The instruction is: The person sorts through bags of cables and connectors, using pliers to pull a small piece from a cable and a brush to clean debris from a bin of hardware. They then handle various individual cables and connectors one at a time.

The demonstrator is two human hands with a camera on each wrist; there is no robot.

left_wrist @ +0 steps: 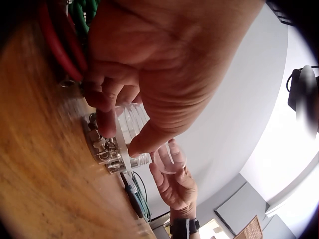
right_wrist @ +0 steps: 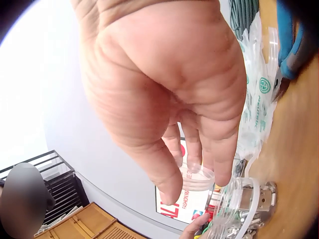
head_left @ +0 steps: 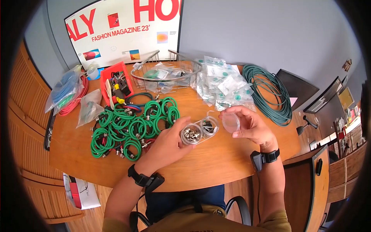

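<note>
Two joined round clear containers stand open-topped over the table's front half. One compartment (head_left: 191, 134) holds small metal connectors; the other (head_left: 209, 126) holds small black and metal parts. My left hand (head_left: 165, 147) grips the connector side, thumb and fingers round its wall, also seen in the left wrist view (left_wrist: 164, 64). Just right of the containers, my right hand (head_left: 252, 127) pinches a clear round lid (head_left: 231, 122) by its edge, apart from them. The right wrist view shows the lid (right_wrist: 197, 178) between thumb and fingers of the right hand (right_wrist: 169, 84).
Green cable coils (head_left: 137, 127) lie left of my left hand. Behind them are a red bin (head_left: 103, 87) of tools and a wire basket (head_left: 162, 79). Plastic bags (head_left: 224, 81) and a dark green cable coil (head_left: 266, 94) lie at the back right.
</note>
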